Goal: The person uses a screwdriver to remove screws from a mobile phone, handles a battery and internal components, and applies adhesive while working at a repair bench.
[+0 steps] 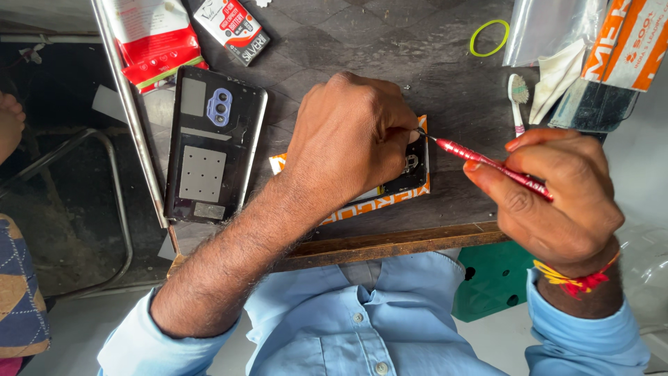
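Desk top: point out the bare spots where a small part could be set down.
Bare desk lies between the battery pack and green rubber band. Crowded: top right by the toothbrush, and around the left hand on the opened phone.

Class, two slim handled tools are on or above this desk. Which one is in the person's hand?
The red screwdriver, gripped in the right hand with its tip at the opened phone. The white toothbrush lies untouched on the desk.

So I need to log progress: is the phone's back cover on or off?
Off. The back cover lies inner side up on the table, beside the phone under the left hand.
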